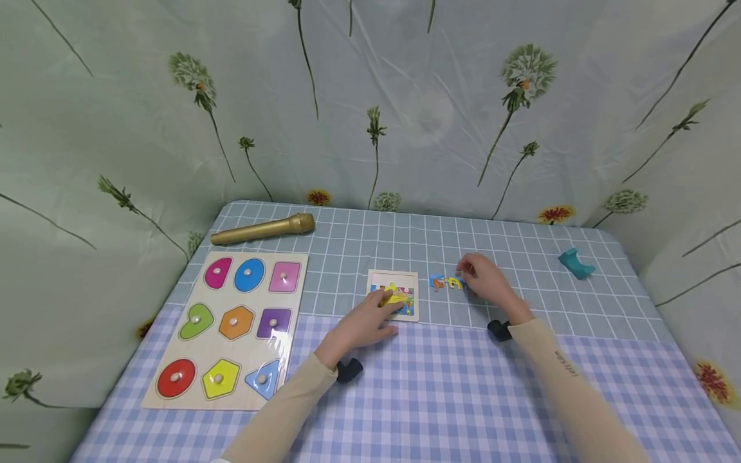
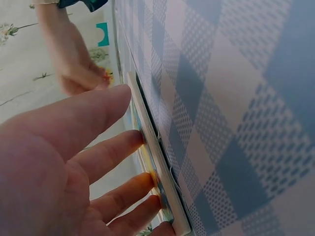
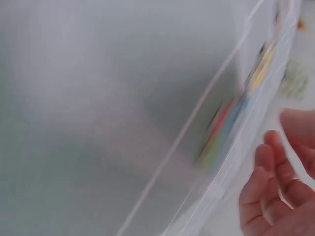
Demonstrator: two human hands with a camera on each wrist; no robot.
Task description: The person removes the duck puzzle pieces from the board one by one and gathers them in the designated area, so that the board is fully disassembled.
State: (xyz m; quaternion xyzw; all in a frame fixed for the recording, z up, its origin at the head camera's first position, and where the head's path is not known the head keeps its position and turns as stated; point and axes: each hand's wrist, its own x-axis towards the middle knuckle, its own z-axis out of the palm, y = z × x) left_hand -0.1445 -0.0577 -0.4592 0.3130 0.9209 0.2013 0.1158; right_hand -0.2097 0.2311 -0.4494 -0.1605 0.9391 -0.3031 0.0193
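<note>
A small wooden-framed jigsaw puzzle (image 1: 393,273) lies mid-table, its lower part filled with colourful pieces and its upper part bare wood. My left hand (image 1: 360,325) rests on it with fingers extended; in the left wrist view the fingertips (image 2: 143,181) touch the pieces along the frame's edge. To the right of the frame lie loose jigsaw pieces, one blue and orange (image 1: 437,282), another mostly yellow (image 1: 454,282). Just beside them hovers my right hand (image 1: 485,278), fingers loosely bent and nothing between them in the blurred right wrist view.
A shape board with knobbed pieces (image 1: 263,272) occupies the table's left side. Behind it lies a gold toy microphone (image 1: 260,229). A teal curved block (image 1: 576,263) sits at the far right. Patterned curtain fabric (image 1: 428,128) hangs along the back edge.
</note>
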